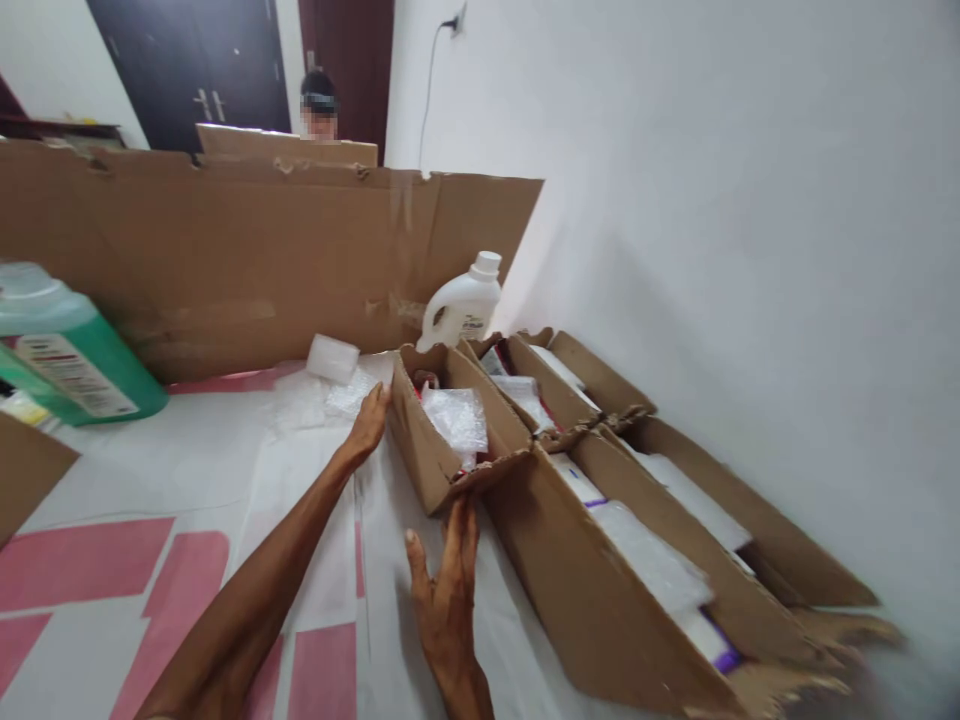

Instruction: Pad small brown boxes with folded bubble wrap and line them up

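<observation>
A narrow open cardboard box (420, 440) stands between my hands. Inside lies a clear plastic packet (457, 420) with something red beside it. My left hand (369, 425) rests against the box's left wall near its far corner, fingers stretched out. At the near end, the fingertips of my right hand (448, 580) touch the box below its torn rim; the thumb is spread away. Nothing shows in either palm. To the right, touching this box, are more cardboard compartments (577, 550) holding white and clear packets (652, 550).
A white jug (469, 300) stands behind the boxes, before a tall cardboard panel (225, 260). Clear plastic pieces (330, 390) lie left of the box. A bottle of green liquid (82, 350) is at far left. A white wall (712, 230) borders the right. Another person (320, 110) is beyond the panel.
</observation>
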The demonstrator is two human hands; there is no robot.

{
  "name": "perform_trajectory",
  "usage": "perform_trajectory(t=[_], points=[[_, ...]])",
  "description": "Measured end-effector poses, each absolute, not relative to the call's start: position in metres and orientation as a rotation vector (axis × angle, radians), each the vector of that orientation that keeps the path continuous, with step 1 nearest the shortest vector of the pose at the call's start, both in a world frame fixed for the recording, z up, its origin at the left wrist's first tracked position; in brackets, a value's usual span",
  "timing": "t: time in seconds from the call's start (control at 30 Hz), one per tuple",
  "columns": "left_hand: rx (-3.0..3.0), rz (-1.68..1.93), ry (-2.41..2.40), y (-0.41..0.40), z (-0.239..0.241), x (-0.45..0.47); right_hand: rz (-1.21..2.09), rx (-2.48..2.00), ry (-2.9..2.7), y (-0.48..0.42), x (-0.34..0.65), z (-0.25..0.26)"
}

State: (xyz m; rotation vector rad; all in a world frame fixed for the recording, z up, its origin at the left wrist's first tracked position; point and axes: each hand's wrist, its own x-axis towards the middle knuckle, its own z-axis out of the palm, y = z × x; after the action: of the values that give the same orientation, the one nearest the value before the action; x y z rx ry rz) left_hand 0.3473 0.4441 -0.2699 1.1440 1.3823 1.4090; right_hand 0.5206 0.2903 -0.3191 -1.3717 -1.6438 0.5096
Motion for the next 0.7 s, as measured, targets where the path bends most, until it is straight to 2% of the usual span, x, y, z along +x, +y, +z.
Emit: perform_trajectory(t=[0.17,0.3,0.43,0.6,0.7], points=[[1.21,1.428,1.668,0.285,-0.252,0.314,0.498,-1.291,-1.709,0.253,0.5,-0.323],[1.42,1.602,2.607,0.16,-0.224,0.243,0.62,-0.994,-1.894,0.213,0.453,-0.322],[1.409,1.304,3.276,0.094,-0.176,0.142,0.76,-0.706,-2.046,0.186,0.402,-0.31],[1.201,0.714,3.254,0.076,-0.146,0.042,0.808,-0.619,-2.158,0.17,0.369,-0.294],[1.228,0.63,3.153,0.072,-0.152,0.018,0.711,-0.641,-2.237,0.175,0.366,-0.303]])
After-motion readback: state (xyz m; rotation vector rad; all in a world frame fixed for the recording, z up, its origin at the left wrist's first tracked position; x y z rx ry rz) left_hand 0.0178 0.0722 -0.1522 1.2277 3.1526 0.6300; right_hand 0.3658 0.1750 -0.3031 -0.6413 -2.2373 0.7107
